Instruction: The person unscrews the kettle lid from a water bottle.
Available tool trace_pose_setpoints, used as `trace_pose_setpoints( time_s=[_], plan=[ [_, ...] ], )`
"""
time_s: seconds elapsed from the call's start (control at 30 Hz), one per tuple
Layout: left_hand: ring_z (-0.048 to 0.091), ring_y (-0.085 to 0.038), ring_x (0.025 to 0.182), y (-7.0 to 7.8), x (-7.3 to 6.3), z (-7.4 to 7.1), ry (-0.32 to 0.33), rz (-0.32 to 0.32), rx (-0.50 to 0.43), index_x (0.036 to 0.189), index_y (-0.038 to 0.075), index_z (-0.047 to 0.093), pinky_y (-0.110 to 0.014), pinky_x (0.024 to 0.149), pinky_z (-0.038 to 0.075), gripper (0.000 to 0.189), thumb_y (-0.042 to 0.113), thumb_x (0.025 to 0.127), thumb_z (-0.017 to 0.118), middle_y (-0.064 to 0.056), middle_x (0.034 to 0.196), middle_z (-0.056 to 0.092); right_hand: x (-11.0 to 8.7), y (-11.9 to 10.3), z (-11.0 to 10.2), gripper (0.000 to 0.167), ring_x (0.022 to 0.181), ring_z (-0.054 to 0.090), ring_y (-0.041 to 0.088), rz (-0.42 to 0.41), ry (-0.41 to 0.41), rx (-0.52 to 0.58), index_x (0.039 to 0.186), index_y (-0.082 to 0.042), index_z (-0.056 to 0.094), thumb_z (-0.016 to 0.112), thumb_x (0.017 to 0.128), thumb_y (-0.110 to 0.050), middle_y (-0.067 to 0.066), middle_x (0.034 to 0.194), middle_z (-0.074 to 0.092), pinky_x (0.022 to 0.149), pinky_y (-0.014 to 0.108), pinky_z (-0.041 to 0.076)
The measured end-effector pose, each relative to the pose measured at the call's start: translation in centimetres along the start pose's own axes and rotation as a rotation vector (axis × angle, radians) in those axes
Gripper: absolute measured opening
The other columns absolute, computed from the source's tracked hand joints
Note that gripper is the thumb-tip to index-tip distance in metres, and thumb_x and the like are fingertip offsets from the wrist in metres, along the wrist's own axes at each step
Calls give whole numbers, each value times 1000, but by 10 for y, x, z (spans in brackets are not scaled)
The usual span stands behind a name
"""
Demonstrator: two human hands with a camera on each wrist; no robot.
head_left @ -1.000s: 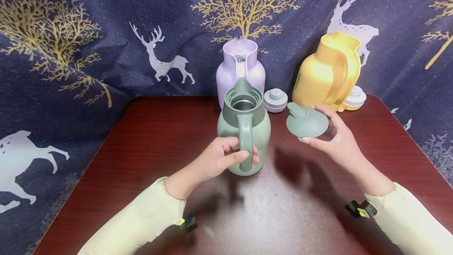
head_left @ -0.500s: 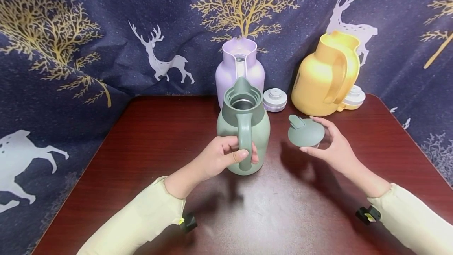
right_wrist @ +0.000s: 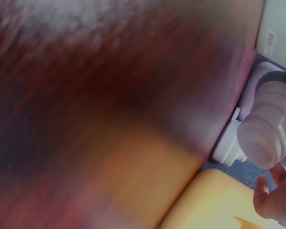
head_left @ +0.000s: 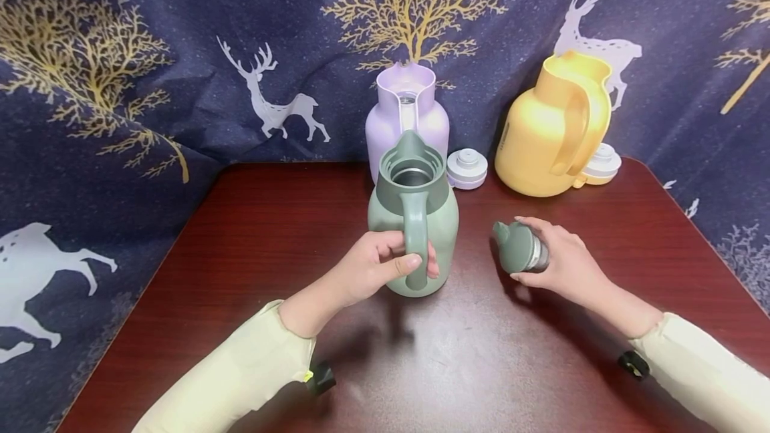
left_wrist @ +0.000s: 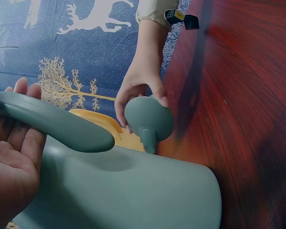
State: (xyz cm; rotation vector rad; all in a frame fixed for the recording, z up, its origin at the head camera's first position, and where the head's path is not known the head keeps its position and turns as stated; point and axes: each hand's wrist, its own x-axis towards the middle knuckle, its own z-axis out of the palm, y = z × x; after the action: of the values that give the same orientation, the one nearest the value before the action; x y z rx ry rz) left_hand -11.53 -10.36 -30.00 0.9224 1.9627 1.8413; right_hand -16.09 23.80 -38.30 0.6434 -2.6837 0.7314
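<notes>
A green thermos jug (head_left: 442,226) stands upright on the table, its mouth uncovered and its spout facing away. My left hand (head_left: 375,266) grips the jug's handle (head_left: 416,236); the left wrist view shows the fingers curled under that handle (left_wrist: 62,124). To the right of the jug, my right hand (head_left: 562,256) holds the green lid (head_left: 516,248) by its edge, tilted on its side low over the table. In the right wrist view the pale stopper (right_wrist: 260,140) under the lid points toward the camera, with fingers (right_wrist: 279,200) beside it.
Behind the green jug stands a purple jug (head_left: 379,129), with a grey-white and purple lid (head_left: 467,169) beside it. A yellow jug (head_left: 535,139) stands at the back right, another lid (head_left: 601,166) behind it. Patterned cloth (head_left: 198,99) hangs behind the red-brown table (head_left: 271,219).
My right hand has lowered the green lid toward the table and turned it from lying flat to on its side. My left hand and the green jug have stayed in place.
</notes>
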Motion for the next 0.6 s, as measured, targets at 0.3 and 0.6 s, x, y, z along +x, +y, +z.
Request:
trace_pose_setpoints(
  time_s=[0.3,0.6],
  plan=[
    [68,4,96,-1,-1,1,3,-8,-11,115,-20,58,-23,92,57,50,27,101,62,-44,105,65,-1,2,1,90,89,55,26,-66,-61,-154,137,-7,56,94,58,-26,10,91,70,75,39,38],
    [68,3,96,-2,0,1,12,-12,-21,115,-21,58,-23,92,56,49,25,100,62,-45,105,64,14,-11,-8,90,105,60,36,-42,-232,-215,140,-11,54,95,62,-31,12,109,72,85,53,44]
  ],
)
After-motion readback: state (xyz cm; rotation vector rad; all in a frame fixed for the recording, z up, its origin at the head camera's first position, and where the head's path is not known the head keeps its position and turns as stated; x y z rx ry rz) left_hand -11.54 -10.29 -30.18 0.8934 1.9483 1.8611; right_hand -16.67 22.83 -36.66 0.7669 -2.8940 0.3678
